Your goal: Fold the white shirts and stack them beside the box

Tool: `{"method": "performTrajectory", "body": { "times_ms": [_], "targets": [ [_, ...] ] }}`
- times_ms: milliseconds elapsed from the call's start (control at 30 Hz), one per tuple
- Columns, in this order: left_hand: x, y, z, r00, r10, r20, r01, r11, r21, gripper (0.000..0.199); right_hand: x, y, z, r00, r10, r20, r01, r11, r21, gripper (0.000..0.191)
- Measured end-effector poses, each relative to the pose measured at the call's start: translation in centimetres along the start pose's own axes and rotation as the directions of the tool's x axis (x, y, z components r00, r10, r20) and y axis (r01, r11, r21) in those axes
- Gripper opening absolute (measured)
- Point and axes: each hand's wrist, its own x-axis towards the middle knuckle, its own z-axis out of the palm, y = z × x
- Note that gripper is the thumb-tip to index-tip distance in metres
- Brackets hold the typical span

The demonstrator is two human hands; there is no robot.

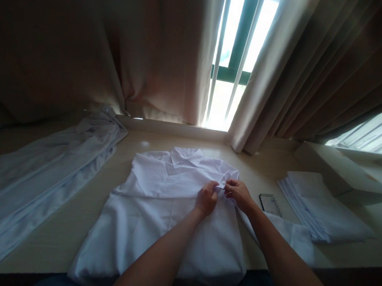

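A white collared shirt (pixel 149 213) lies spread on the light wooden table (pixel 61 221), its collar toward the window. One sleeve lies across the chest, and the other extends to the right. My left hand (pixel 207 198) is closed on a bunched bit of the shirt's fabric near the right shoulder. Just right of it, my right hand (pixel 236 192) pinches the same raised bit of cloth with its fingertips. The two hands are close together, with the small gathered piece between them.
Several white garments (pixel 64 166) lie piled along the left. A phone (pixel 270 205) rests right of the shirt, beside a folded white stack (pixel 322 209). An open box (pixel 346 168) stands at the back right. Curtains (pixel 170 52) hang behind the table.
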Motion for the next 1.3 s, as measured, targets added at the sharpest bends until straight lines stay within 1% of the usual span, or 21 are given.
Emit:
{"method": "performTrajectory", "body": {
  "times_ms": [67, 133, 167, 233, 267, 300, 333, 433, 500, 567, 667, 733, 767, 833, 867, 900, 967, 1033, 1100, 1167, 1300],
  "targets": [
    [0.1, -0.1, 0.1, 1.000, 0.002, 0.004, -0.002, 1.000, 0.012, 0.016, 0.2, 0.2, -0.2, 0.998, -0.030, -0.057, 0.029, 0.999, -0.023, 0.028],
    [0.1, -0.2, 0.2, 1.000, -0.001, 0.001, 0.001, 1.000, 0.026, 0.015, 0.2, 0.3, -0.2, 0.979, -0.134, -0.155, 0.110, 0.982, -0.156, 0.026],
    [0.2, -0.2, 0.2, 1.000, -0.006, -0.003, 0.006, 0.999, 0.034, 0.017, 0.1, 0.2, -0.1, 0.954, -0.212, -0.211, 0.156, 0.954, -0.257, 0.023],
    [0.3, -0.3, 0.2, 1.000, -0.019, -0.017, 0.020, 0.999, 0.050, 0.019, -0.4, 0.1, 0.4, 0.880, -0.384, -0.278, 0.232, 0.859, -0.456, 0.018],
    [0.3, -0.4, 0.2, 0.999, -0.026, -0.023, 0.027, 0.998, 0.057, 0.019, -0.7, 0.0, 0.7, 0.849, -0.452, -0.275, 0.260, 0.809, -0.527, 0.016],
    [0.3, -0.4, 0.2, 0.999, -0.032, -0.029, 0.034, 0.997, 0.064, 0.019, -1.1, -0.1, 1.1, 0.831, -0.496, -0.251, 0.287, 0.769, -0.571, 0.016],
    [0.3, -0.4, 0.2, 0.999, -0.038, -0.033, 0.040, 0.997, 0.070, 0.018, -1.5, -0.1, 1.4, 0.826, -0.519, -0.218, 0.311, 0.744, -0.591, 0.016],
    [0.3, -0.3, 0.1, 0.998, -0.051, -0.037, 0.054, 0.995, 0.081, 0.019, -2.4, -0.1, 1.9, 0.858, -0.498, -0.125, 0.337, 0.730, -0.595, 0.014],
    [0.3, -0.1, 0.1, 0.998, -0.053, -0.032, 0.056, 0.995, 0.083, 0.018, -2.6, -0.2, 1.7, 0.878, -0.468, -0.095, 0.328, 0.735, -0.593, 0.010],
    [0.2, 0.0, 0.1, 0.999, -0.049, -0.019, 0.050, 0.995, 0.082, 0.018, -2.3, -0.3, 1.2, 0.887, -0.455, -0.079, 0.329, 0.743, -0.583, 0.009],
    [0.1, 0.1, 0.0, 1.000, -0.029, -0.003, 0.029, 0.996, 0.082, 0.017, -1.5, -0.7, 0.2, 0.902, -0.429, -0.055, 0.324, 0.756, -0.569, 0.024],
    [0.1, 0.2, 0.0, 1.000, -0.011, 0.003, 0.011, 0.996, 0.083, 0.017, -0.8, -0.9, -0.4, 0.929, -0.368, -0.050, 0.272, 0.767, -0.581, 0.031],
    [0.1, 0.2, 0.0, 1.000, -0.003, 0.004, 0.002, 0.996, 0.084, 0.018, -0.5, -1.0, -0.6, 0.943, -0.330, -0.048, 0.238, 0.768, -0.594, 0.029],
    [0.1, 0.1, 0.0, 1.000, 0.009, 0.004, -0.010, 0.996, 0.089, 0.019, 0.0, -1.2, -0.9, 0.964, -0.265, -0.027, 0.190, 0.754, -0.629, 0.013],
    [0.1, 0.1, 0.0, 1.000, 0.014, 0.004, -0.014, 0.996, 0.092, 0.019, 0.2, -1.3, -1.0, 0.970, -0.243, -0.003, 0.184, 0.746, -0.640, 0.014],
    [0.1, 0.1, 0.0, 1.000, 0.018, 0.005, -0.018, 0.995, 0.095, 0.019, 0.3, -1.3, -1.0, 0.975, -0.222, 0.024, 0.186, 0.748, -0.638, 0.022],
    [0.1, 0.0, 0.0, 1.000, 0.024, 0.007, -0.025, 0.994, 0.104, 0.018, 0.2, -1.5, -1.0, 0.984, -0.169, 0.062, 0.175, 0.807, -0.564, 0.029],
    [0.1, 0.0, 0.0, 1.000, 0.026, 0.011, -0.027, 0.993, 0.117, 0.018, 0.0, -1.6, -0.9, 0.991, -0.123, 0.060, 0.137, 0.903, -0.407, 0.026],
    [0.1, 0.1, 0.0, 1.000, 0.023, 0.013, -0.025, 0.991, 0.130, 0.018, -0.3, -1.6, -0.9, 0.992, -0.120, 0.037, 0.126, 0.959, -0.254, 0.026],
    [0.2, 0.1, 0.0, 1.000, 0.020, 0.013, -0.021, 0.989, 0.143, 0.019, -0.7, -1.5, -1.0, 0.987, -0.163, -0.005, 0.159, 0.971, -0.180, 0.029],
    [0.2, -0.1, 0.1, 1.000, 0.013, 0.017, -0.016, 0.984, 0.175, 0.019, -1.3, -0.6, -1.0, 0.966, -0.237, -0.102, 0.217, 0.960, -0.176, 0.033]
  ]
}}
